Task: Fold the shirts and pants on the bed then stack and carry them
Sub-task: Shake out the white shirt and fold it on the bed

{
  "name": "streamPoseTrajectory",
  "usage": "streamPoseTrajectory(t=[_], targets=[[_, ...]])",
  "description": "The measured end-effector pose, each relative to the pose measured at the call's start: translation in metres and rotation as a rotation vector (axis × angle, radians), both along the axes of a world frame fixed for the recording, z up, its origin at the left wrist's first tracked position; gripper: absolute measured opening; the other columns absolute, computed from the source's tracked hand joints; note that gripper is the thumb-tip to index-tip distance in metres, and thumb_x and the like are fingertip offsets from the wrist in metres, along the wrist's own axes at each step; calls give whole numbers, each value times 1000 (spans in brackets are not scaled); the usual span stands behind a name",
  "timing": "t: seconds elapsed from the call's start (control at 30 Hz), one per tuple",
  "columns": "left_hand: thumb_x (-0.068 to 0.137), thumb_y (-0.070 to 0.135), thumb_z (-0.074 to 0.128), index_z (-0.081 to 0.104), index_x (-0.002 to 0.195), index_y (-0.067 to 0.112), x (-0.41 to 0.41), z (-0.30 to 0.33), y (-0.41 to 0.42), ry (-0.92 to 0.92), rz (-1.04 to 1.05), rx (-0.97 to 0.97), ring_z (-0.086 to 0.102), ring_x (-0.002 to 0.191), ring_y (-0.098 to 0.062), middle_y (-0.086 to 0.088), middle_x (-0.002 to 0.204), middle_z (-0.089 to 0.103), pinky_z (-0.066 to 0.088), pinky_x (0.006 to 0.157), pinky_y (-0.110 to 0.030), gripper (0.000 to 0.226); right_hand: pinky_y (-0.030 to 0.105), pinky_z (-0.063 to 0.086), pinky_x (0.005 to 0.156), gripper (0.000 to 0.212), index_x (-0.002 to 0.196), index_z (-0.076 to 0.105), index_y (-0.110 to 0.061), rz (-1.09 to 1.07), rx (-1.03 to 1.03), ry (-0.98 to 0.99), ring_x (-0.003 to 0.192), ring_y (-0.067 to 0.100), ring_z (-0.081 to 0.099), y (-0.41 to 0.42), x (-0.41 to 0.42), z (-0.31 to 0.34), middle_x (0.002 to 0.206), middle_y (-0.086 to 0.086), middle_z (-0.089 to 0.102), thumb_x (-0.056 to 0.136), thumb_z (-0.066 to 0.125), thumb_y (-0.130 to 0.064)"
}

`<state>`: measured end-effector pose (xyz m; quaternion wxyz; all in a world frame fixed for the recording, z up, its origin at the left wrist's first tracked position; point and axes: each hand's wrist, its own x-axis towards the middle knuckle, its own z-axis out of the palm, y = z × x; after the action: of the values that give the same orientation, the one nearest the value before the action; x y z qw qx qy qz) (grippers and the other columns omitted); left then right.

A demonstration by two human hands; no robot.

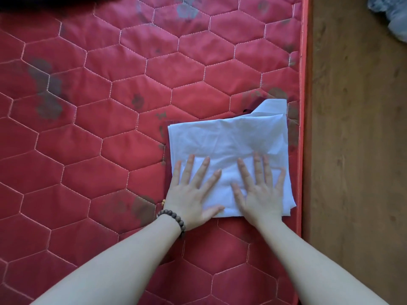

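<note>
A white garment (229, 139), folded into a rough rectangle, lies on the red quilted mattress (110, 111) near its right edge. A corner of the cloth sticks up at the far right. My left hand (193, 192) lies flat on the near left part of the cloth, fingers spread and straight. My right hand (259, 190) presses flat on the near right part, fingers also spread. Something dark peeks out from under the cloth's far edge; I cannot tell what it is.
The mattress's right edge (305, 106) runs close beside the garment, with wooden floor (356, 150) beyond it. A grey bundle (392, 16) lies on the floor at the top right. A dark shape (33, 1) sits at the mattress's far left.
</note>
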<state>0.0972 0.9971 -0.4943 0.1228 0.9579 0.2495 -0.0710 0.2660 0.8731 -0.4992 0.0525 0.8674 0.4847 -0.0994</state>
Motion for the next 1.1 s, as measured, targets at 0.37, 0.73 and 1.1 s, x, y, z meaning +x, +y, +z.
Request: streamPoseTrajectory(t=[0.37,0.73,1.1], targets=[[71,83,36,15,149,40,-12,-13,7,-8,105,-30,-5,146,-38,-17,159,3,2,114,-61,92,59,7,116,66,152,13,-36,-99,80,7,148,29,1,-9,6,-13,162,4,3,91,28,-56],[84,74,21,-14,150,31,-15,40,-1,136,159,-121,-12,147,-23,-8,160,-9,-4,118,-48,86,50,-9,117,55,146,-15,-36,-257,-139,132,147,19,-16,-14,-23,43,161,-1,-12,97,4,-53],[89,65,31,14,151,27,-87,267,-29,4,274,-86,12,145,-22,-3,157,21,10,117,-48,75,45,10,119,48,146,37,-23,-549,172,288,145,18,20,-117,-103,276,154,6,31,101,33,-41]])
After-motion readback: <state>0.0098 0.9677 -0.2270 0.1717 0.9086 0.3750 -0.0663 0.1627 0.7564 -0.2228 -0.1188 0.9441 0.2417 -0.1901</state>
